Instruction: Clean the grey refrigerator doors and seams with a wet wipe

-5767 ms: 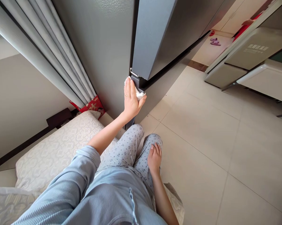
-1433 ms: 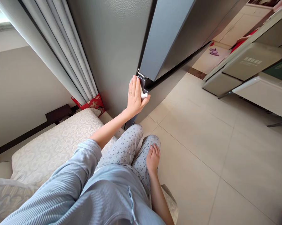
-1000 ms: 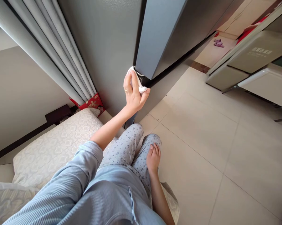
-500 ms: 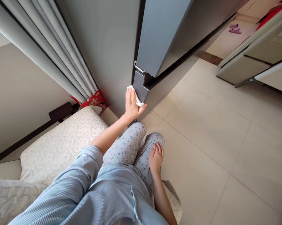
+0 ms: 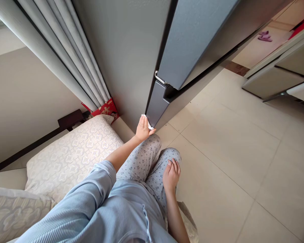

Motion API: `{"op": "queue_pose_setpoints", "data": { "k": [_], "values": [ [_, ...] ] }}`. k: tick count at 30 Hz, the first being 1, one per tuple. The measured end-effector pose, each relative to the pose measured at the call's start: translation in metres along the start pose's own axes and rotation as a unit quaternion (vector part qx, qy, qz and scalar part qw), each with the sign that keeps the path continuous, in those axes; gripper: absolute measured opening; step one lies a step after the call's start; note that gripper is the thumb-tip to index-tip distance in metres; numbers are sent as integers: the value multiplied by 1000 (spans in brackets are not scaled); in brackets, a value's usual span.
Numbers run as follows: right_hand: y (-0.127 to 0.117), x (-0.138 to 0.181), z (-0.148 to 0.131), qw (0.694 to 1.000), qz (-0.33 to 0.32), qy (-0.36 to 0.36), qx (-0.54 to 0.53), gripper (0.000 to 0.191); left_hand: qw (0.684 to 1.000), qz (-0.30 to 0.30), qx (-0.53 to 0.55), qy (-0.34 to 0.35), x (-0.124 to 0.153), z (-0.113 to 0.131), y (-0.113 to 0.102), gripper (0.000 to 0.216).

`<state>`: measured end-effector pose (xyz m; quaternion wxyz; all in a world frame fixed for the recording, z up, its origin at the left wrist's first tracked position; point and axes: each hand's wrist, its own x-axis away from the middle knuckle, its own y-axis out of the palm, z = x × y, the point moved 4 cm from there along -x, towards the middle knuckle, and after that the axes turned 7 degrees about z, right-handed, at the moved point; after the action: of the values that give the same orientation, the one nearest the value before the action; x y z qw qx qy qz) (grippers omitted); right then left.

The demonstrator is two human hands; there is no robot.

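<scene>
Meanwhile, the left hand [image 5: 143,130] closed around a tissue [image 5: 147,122] against the fridge hinge cover [image 5: 155,104]; the open right hand [image 5: 171,174] lay on the thigh [image 5: 155,179].

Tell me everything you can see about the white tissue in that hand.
It is a small, crumpled white tissue, soft-looking and bunched up. Most of it is hidden under the left hand, with only slivers showing above the fingertips and beside the thumb. The hand appears to hold it against the lower end of a dark grey panel. No marks on it can be made out.
</scene>
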<state>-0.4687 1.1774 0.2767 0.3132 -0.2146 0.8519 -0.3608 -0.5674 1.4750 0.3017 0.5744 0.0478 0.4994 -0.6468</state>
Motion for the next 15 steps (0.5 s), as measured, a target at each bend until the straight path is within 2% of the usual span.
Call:
{"op": "queue_pose_setpoints", "data": {
  "k": [8, 15],
  "values": [
    [1, 0, -1, 1000, -7, 11, 2, 68, 1000, -6, -3, 22, -10, 9, -16, 101],
    [1, 1, -1, 1000, -1, 5, -4, 71, 995, 67, 4, 75, -57, 32, -38, 101]
  ]
}}
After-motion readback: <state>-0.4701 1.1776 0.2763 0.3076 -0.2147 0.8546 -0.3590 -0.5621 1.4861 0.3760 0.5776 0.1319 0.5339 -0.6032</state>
